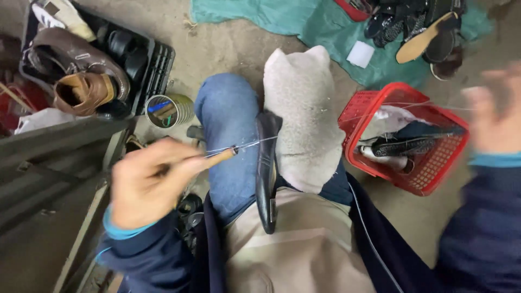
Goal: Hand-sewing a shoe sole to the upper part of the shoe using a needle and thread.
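While left hand [149, 182] fists a wooden-handled awl [220, 158], thread [255, 143] taut to black shoe [266, 168], right hand [496, 111] raised, blurred, grip unclear.

Black shoe [266, 168] rests between blue denim knee [228, 130] and off-white fleecy cloth [301, 114]; basket [434, 176] is red mesh, ground sheet [304, 24] teal, awl handle [220, 158] brown wood, nearby shoe [81, 92] tan leather, thread [255, 143] white.
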